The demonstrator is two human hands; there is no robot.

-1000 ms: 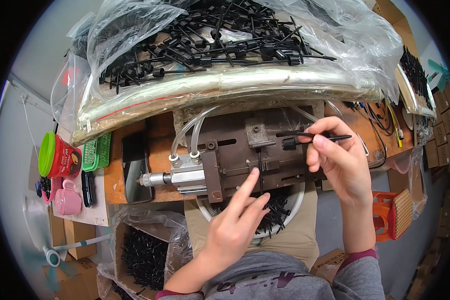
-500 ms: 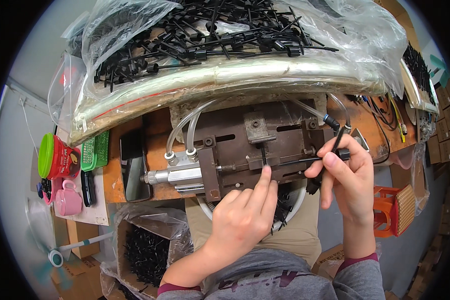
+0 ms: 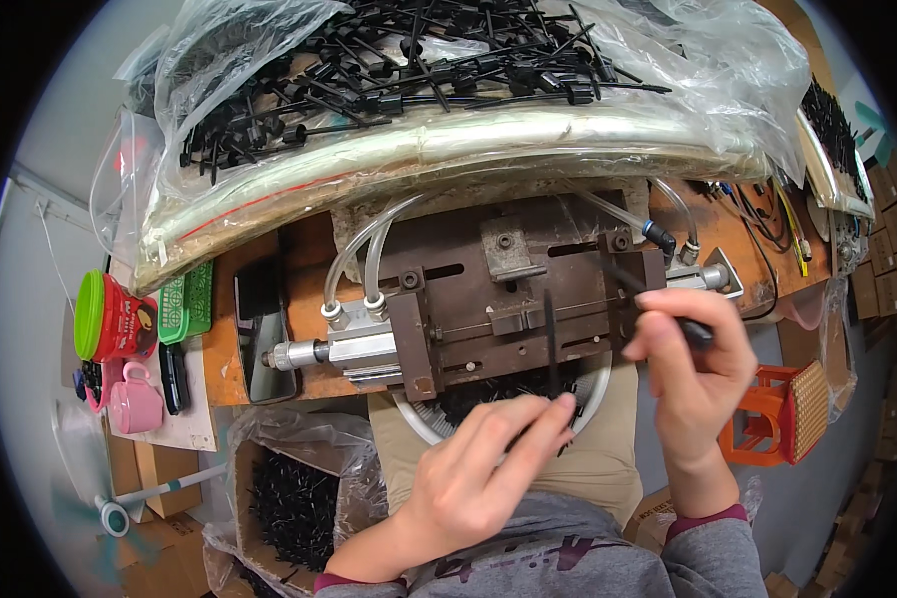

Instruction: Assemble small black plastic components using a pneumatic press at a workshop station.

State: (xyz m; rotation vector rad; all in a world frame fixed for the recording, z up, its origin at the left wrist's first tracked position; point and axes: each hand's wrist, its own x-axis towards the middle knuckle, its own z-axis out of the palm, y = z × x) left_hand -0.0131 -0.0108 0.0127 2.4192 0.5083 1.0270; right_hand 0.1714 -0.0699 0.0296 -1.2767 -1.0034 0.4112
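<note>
On my feed, the left hand (image 3: 493,463) has its fingertips pinched on the low end of a slim black rod (image 3: 551,339), which juts up in front of the jig (image 3: 458,299); I'd guess that grip leaves the rest unobstructed. I can't tell whether it touches the jig. The right hand (image 3: 698,369) curls around a black piece (image 3: 698,333) at the jig's right end, probably to keep it clear of the other hand; blur stops me counting what it holds.

The bowl (image 3: 602,379) sits below the jig's front edge, I judge, to keep parts close.

I count one jig, two cylinders (image 3: 364,356), one bowl, one phone (image 3: 257,339), one mug (image 3: 138,407) and one stool (image 3: 802,414). The pile (image 3: 369,75) above is beyond counting.
</note>
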